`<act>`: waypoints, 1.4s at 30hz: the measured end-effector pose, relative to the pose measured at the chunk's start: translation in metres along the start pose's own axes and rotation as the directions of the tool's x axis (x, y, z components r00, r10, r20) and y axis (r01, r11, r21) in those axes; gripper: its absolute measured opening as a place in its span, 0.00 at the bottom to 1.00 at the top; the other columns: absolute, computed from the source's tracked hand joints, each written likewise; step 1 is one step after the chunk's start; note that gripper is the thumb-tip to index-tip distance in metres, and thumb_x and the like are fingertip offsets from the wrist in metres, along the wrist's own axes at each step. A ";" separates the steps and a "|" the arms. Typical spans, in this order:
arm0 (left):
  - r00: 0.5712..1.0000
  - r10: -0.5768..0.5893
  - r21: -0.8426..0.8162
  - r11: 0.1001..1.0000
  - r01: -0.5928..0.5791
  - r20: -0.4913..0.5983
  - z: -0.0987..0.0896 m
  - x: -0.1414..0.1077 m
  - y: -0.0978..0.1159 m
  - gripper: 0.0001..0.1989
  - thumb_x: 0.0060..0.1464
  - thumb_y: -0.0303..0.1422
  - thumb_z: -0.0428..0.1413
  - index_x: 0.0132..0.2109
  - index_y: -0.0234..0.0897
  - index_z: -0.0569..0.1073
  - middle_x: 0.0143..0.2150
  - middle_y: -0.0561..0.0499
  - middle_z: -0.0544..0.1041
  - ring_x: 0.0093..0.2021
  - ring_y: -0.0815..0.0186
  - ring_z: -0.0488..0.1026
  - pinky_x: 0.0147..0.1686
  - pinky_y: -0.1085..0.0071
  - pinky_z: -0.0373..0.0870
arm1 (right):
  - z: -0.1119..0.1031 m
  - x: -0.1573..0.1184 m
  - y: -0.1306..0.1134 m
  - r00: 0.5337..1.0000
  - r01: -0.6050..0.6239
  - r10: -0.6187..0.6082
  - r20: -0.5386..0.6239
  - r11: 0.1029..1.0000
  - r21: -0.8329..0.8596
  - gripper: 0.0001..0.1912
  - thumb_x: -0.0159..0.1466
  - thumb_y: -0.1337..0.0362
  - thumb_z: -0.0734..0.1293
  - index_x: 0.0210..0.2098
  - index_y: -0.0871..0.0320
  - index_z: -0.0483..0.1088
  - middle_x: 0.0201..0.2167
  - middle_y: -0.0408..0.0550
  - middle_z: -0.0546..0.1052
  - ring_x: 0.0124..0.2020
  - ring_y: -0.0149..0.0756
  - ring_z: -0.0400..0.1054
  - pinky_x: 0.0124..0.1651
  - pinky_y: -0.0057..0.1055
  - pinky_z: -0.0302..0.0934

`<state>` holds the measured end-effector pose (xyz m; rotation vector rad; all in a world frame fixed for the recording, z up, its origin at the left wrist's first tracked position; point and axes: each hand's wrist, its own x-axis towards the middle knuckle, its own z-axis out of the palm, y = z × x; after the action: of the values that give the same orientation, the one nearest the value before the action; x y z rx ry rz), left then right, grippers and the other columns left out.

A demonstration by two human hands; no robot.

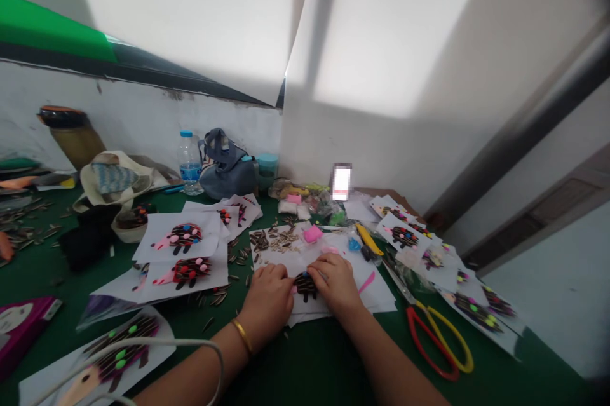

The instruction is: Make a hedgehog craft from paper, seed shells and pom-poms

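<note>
A small dark hedgehog figure [305, 285] with a pink snout lies on white paper [381, 295] between my hands. My left hand [271, 295], with a gold bangle at the wrist, has its fingers curled at the snout end. At the other end, my right hand [336, 282] rests with bent fingers touching the dark body. Whether either hand pinches anything is hidden. Behind them on the paper are sunflower seeds [283, 241], a pink clay lump [313, 234] and a blue clay piece [354, 243].
Scissors [441, 339] with red and yellow handles lie at the right. Finished hedgehog cards [185, 241] are at the left, more cards [405, 237] at the right. A water bottle [190, 164] and blue bag [229, 171] stand behind. A white cable [190, 342] crosses the lower left.
</note>
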<state>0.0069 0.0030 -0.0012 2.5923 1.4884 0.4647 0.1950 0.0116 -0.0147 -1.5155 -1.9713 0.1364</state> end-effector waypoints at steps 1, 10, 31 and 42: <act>1.000 -0.003 -0.005 1.000 0.003 0.002 -0.001 0.000 0.000 0.11 0.58 0.32 0.49 0.39 0.40 0.77 0.38 0.47 0.72 0.42 0.60 0.65 0.44 0.61 0.56 | -0.003 0.001 0.004 1.000 0.001 -0.001 -0.031 1.000 -0.009 0.09 0.64 0.60 0.64 0.37 0.50 0.77 0.38 0.45 0.75 0.44 0.37 0.66 0.50 0.35 0.51; 0.999 -0.022 -0.029 0.999 0.021 -0.035 -0.008 0.000 0.001 0.11 0.57 0.30 0.50 0.41 0.41 0.78 0.39 0.47 0.73 0.43 0.58 0.66 0.44 0.60 0.57 | -0.038 0.030 0.078 0.915 -0.349 0.200 -0.350 0.828 -0.439 0.13 0.62 0.60 0.64 0.41 0.58 0.76 0.55 0.60 0.69 0.57 0.54 0.55 0.54 0.51 0.44; 0.944 -0.293 -0.840 0.541 0.032 -0.153 -0.002 0.009 -0.009 0.07 0.53 0.36 0.56 0.38 0.38 0.70 0.33 0.53 0.73 0.34 0.67 0.71 0.38 0.69 0.69 | -0.016 -0.002 -0.009 0.993 0.087 -0.109 0.047 0.938 0.334 0.17 0.62 0.62 0.66 0.50 0.54 0.69 0.46 0.50 0.75 0.48 0.41 0.68 0.53 0.38 0.61; 0.962 -0.229 -0.885 0.464 -0.026 -0.149 -0.005 0.010 -0.008 0.08 0.50 0.37 0.58 0.34 0.37 0.76 0.32 0.51 0.75 0.35 0.65 0.72 0.38 0.68 0.69 | -0.014 0.000 -0.012 0.998 -0.051 0.032 0.052 0.905 0.423 0.13 0.60 0.64 0.66 0.45 0.55 0.72 0.40 0.47 0.77 0.41 0.37 0.71 0.43 0.32 0.65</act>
<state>0.0030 0.0153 0.0032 1.6061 0.9833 1.2061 0.1930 0.0035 0.0018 -1.2733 -1.7927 0.5840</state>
